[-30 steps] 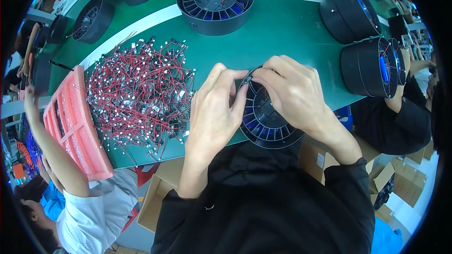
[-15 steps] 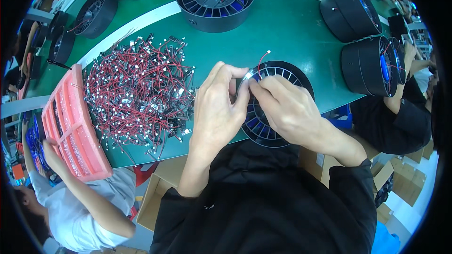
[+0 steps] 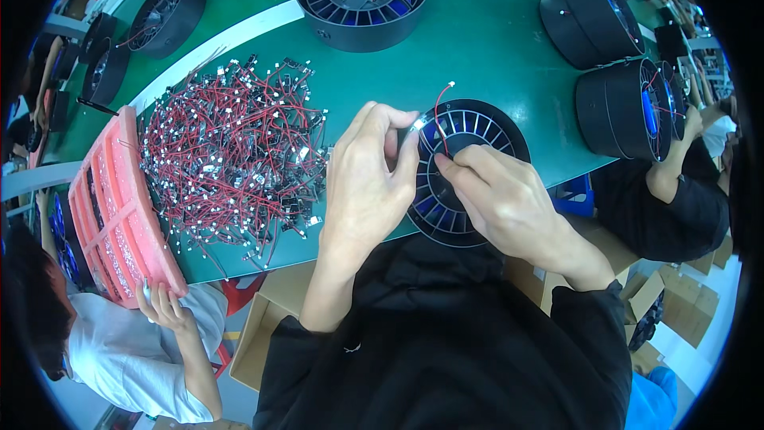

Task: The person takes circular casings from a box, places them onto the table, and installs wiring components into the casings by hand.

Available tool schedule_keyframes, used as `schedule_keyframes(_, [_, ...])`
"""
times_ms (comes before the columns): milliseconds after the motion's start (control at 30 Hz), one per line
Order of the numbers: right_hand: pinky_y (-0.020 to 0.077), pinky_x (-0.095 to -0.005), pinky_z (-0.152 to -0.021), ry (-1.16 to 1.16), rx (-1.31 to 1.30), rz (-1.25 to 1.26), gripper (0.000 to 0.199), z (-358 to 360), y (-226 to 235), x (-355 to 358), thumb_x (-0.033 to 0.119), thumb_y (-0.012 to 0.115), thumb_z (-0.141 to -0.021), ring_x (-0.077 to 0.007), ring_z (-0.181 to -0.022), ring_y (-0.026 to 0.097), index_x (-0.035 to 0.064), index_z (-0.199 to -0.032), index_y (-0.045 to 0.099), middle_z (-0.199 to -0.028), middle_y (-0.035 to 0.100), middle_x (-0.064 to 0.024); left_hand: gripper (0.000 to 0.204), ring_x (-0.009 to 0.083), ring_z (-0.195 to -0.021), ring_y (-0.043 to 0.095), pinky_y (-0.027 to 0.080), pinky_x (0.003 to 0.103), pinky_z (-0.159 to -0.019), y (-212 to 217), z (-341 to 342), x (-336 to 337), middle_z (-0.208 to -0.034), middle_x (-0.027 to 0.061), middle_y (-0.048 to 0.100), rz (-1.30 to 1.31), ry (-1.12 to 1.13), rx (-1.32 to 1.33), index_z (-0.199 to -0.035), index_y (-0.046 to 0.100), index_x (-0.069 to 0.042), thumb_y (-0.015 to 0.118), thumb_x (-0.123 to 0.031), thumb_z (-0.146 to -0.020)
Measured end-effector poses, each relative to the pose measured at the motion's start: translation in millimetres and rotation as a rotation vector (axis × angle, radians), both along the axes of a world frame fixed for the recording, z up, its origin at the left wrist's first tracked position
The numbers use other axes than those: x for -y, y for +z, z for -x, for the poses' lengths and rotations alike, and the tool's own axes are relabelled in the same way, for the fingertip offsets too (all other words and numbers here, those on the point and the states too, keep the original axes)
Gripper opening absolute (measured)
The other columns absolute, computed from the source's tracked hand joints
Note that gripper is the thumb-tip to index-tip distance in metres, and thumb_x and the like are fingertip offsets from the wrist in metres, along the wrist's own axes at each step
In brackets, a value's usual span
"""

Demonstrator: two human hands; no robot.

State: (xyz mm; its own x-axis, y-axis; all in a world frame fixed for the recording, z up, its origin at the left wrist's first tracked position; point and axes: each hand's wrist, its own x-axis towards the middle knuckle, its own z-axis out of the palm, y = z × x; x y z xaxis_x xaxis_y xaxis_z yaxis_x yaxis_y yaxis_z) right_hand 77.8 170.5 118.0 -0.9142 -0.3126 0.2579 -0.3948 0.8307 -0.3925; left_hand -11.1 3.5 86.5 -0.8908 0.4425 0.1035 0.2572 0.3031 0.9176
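Left hand had a shiny bit pinched at the black fan's far-left edge, right hand nearer the middle, grip unclear tbh.

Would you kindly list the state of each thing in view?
Nearer fan: lying face up
Left hand: pinching small part
Right hand: curled over it
Red wire: raised, end loose
Farther fan: face up
Wire pile: heaped, tangled
Pink tray: touched by co-worker's hand
Left cardboard box: open

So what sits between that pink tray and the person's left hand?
In the head view, a heap of small red-wired parts lies between them on the green table.
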Motion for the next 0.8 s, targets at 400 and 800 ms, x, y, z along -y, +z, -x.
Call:
schedule_keyframes(400, [0.0412, -0.0493, -0.106, -0.011, 0.133, -0.004, 0.049, -10, 11, 13, 0.031, 0.076, -0.084, -0.0401, -0.137, 0.044, -0.0049, -0.113, 0.058, -0.144, 0.048, -0.025, 0.015, 0.0109, -0.06, 0.041, 0.034, 0.029, -0.054, 2, 2, -1, -0.069, 0.0025, 0.042, -0.006, -0.009, 0.012, -0.103, 0.063, 0.001, 0.067, 0.002, -0.089])
schedule_keyframes(800, [0.0251, -0.0567, -0.114, -0.088, 0.083, -0.179, 0.063, -8, 1, 5, 0.042, 0.078, -0.08, -0.0421, -0.145, 0.033, -0.0002, -0.121, 0.053, -0.152, 0.042, -0.025, 0.017, 0.0353, -0.081, 0.065, 0.052, 0.046, -0.068, 46, 29, -5, -0.096, 0.016, 0.056, 0.278, -0.008, -0.265, -0.103, 0.059, -0.002, 0.067, -0.008, -0.09])
